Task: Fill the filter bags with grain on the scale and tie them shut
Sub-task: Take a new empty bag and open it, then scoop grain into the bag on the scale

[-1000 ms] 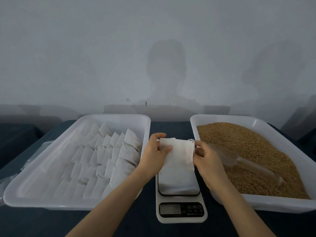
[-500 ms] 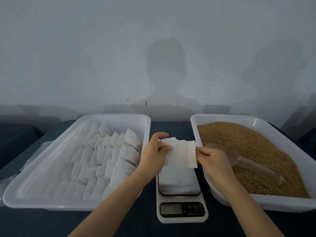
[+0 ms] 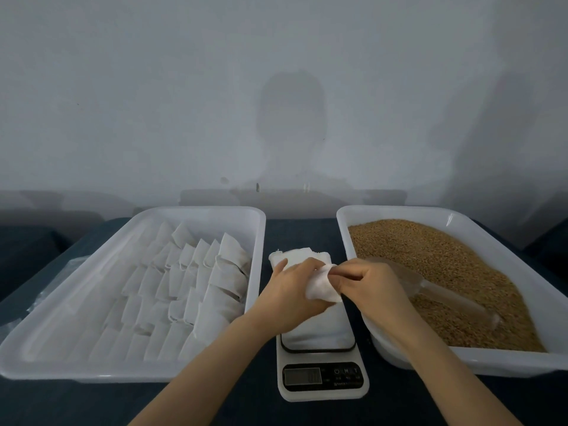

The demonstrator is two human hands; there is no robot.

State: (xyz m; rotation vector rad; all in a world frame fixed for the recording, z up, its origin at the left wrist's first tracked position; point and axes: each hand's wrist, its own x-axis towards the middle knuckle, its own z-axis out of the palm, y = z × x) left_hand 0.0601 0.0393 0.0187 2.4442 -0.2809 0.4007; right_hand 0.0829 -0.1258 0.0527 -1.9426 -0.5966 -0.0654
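Scale (image 3: 322,379) sits between bag tray (image 3: 92,368) left, grain tray (image 3: 491,362) right.
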